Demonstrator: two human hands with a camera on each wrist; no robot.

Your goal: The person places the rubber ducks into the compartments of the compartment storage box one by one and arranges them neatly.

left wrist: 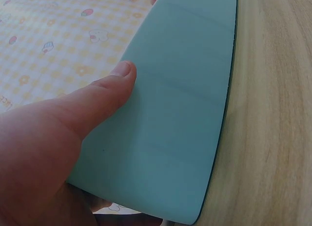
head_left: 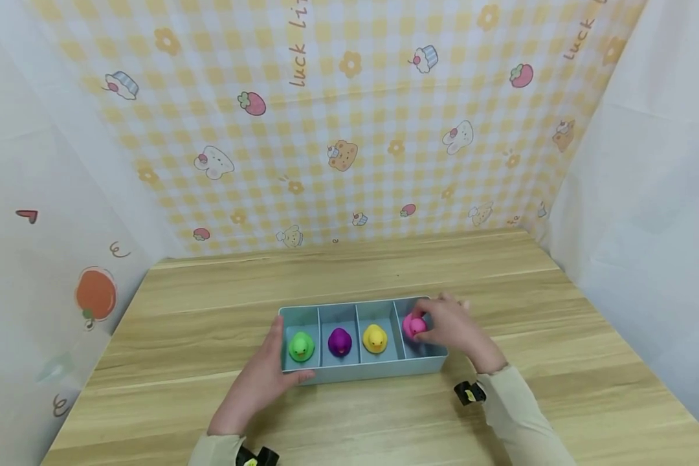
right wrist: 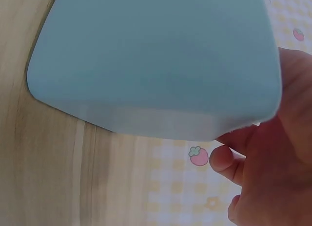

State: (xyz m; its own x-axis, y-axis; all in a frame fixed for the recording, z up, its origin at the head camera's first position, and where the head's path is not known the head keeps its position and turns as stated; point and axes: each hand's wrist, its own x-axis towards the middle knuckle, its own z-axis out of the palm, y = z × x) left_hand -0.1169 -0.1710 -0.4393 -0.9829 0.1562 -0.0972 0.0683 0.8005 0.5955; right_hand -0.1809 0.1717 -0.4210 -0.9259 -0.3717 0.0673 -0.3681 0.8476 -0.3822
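Observation:
A long light-blue box with several compartments stands on the table. From left to right it holds a green toy duck, a purple toy duck, a yellow toy duck and a pink toy duck. My left hand grips the box's left end, its thumb along the front wall. With thumb and index finger, my right hand pinches the pink duck inside the rightmost compartment. In the right wrist view, the box's wall hides the ducks and the fingertips.
The box rests on a wood-grain table. A yellow checked cloth with printed figures hangs behind it. White sheets stand at the left and the right.

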